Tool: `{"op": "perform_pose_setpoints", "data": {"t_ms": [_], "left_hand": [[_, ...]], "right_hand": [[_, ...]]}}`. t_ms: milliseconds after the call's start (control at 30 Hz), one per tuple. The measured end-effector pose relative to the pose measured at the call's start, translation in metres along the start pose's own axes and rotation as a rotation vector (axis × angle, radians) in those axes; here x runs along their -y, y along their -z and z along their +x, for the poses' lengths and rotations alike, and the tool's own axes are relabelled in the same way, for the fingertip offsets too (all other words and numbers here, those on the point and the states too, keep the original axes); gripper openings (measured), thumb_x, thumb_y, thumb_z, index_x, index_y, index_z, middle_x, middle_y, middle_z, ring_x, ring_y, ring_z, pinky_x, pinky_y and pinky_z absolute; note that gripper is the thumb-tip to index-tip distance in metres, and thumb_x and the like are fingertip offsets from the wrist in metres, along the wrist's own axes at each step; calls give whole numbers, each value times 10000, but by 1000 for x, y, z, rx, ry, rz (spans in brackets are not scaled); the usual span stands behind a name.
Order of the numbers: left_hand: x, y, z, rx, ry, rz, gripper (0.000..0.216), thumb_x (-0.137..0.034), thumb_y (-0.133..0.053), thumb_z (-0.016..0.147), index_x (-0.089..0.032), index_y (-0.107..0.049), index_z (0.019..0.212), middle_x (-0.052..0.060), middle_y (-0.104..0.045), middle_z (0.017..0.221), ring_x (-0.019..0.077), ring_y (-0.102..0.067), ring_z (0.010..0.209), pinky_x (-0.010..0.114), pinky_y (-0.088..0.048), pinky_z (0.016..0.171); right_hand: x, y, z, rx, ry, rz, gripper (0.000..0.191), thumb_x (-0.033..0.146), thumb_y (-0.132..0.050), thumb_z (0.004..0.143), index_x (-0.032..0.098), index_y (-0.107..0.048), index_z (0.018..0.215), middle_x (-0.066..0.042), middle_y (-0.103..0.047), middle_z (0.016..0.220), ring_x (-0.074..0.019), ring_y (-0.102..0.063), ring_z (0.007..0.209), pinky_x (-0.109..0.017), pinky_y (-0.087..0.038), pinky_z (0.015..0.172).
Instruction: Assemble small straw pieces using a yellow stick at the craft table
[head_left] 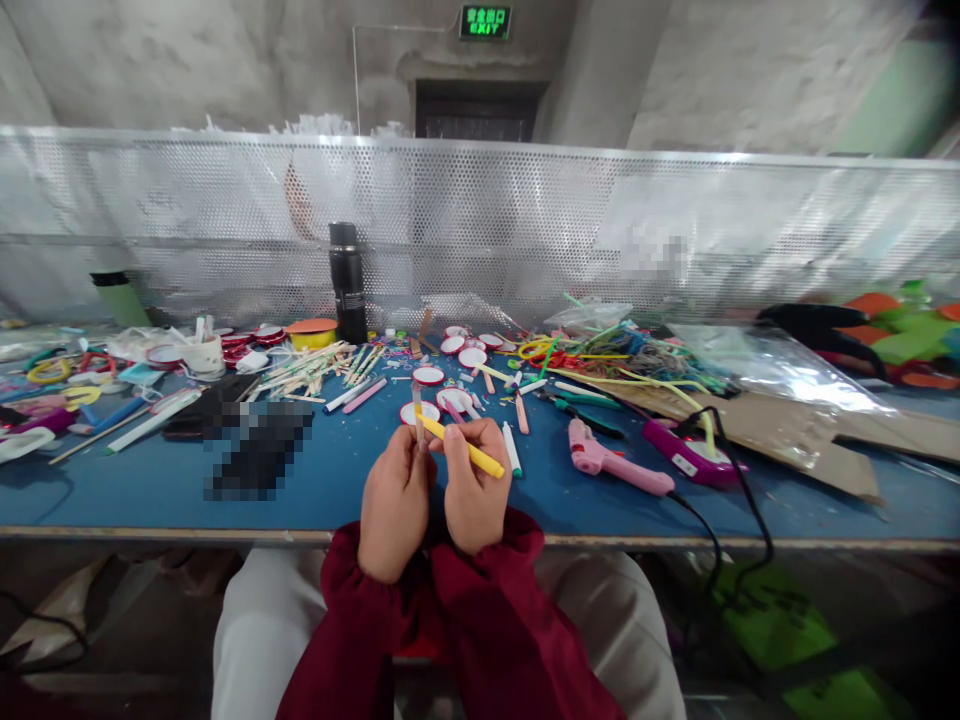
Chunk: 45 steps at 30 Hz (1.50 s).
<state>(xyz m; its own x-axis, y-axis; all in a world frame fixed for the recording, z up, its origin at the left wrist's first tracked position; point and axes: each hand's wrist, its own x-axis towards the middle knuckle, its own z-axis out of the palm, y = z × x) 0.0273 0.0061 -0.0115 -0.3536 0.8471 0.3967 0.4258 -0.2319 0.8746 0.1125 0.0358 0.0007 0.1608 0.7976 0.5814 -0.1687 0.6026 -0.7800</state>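
"Marker (pixel 486 460): where is it sitting, and how are the hands gripping?"

"It is slanting over the near, middle part of the blue table (pixel 547 505). The right hand (pixel 474 495) is closing around its yellow barrel; the left hand (pixel 394 500) is pinching a thin strip (pixel 418 400), upright. The marker's far end is meeting or just passing the strip; I cannot tell whether they are touching."

"Technique?"

"Judgement: steadying the strip low, bracing the hands together and pressing lightly should be helping; a loose strip would likely be twisting."

"Materials?"

"The marker is looking like smooth, round plastic. Farther off, white discs (pixel 428 375) are showing red rims. Right, a pink glue gun (pixel 619 462) is lying flat; far, perforated mesh (pixel 487 220) is standing."
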Motion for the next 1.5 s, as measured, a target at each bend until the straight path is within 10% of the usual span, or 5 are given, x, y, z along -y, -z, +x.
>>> {"op": "perform_pose_setpoints", "data": {"t_ms": [1500], "left_hand": [[1,0,1,-3,-20,21,285,-429,-404,1029,-232,-558,893,1,-609,768,173,-546,696,275,-394,655]], "right_hand": [[-1,-1,0,-38,-17,-1,284,458,-622,943,203,-591,822,-7,-695,707,-177,-669,677,-319,-534,674]]}}
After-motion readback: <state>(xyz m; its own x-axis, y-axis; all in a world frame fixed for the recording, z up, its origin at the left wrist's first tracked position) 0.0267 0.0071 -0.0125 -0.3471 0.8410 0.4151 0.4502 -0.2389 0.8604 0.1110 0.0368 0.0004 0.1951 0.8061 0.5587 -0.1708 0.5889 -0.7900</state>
